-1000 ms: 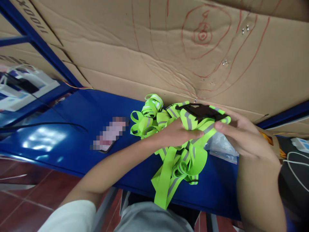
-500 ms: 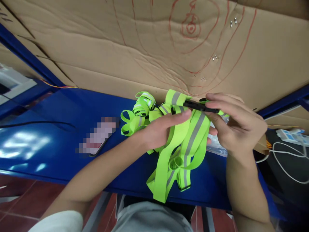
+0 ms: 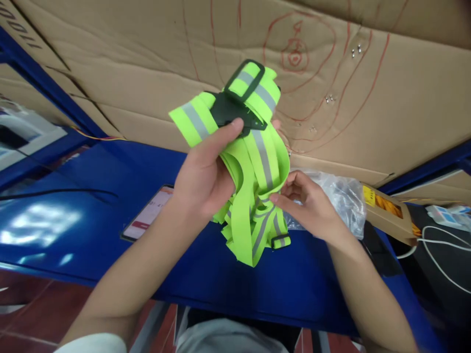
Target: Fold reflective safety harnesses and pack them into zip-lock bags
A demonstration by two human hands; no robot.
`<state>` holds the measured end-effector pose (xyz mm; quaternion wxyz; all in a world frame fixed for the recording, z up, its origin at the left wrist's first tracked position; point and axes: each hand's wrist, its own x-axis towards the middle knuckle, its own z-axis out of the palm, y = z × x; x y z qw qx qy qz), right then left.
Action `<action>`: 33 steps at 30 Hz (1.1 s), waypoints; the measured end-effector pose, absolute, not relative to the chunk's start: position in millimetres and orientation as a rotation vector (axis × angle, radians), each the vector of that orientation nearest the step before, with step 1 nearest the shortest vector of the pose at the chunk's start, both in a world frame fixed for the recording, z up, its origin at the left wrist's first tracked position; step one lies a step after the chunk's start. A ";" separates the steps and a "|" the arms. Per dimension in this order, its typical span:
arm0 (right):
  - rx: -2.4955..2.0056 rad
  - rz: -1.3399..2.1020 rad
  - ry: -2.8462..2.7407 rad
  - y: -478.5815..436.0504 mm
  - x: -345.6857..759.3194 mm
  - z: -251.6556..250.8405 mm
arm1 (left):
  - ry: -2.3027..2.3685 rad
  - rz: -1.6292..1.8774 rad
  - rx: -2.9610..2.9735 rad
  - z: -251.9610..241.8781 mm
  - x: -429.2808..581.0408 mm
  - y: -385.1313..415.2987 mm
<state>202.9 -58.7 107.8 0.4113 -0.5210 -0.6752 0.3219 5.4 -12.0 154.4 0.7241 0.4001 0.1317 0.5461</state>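
Because the buckle (image 3: 230, 107) end of the lime-green strap bundle (image 3: 262, 157) is lifted in my left grip (image 3: 200, 179), I read the step in hand as steadying that end while the loose strands are handled; clocked from the left grip, the buckle sits at one o'clock, right under the thumb, with a black slider (image 3: 253, 87) just beyond it; the bundle trails away at four o'clock, above the blue surface (image 3: 294, 289). My left grip is closed, thumb pressed over the buckle, fingers tucked behind the webbing; my right grip (image 3: 312, 208), between three and four o'clock, is half curled, its thumb against the bundle's edge, though I cannot tell whether it pinches a strand; the next move, I judge, calls for a firm left hold and a clear choice of strand on the right, minding the plastic bag (image 3: 342, 196) at two o'clock from that grip.
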 end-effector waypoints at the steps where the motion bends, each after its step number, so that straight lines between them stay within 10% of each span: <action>1: -1.321 0.863 -1.634 -57.0 196.6 103.6 | 0.281 1.252 0.893 156.5 3.9 -11.7; 33: -1.067 1.455 -0.872 -100.5 211.1 51.1 | 0.314 1.459 0.900 160.6 -7.9 -0.6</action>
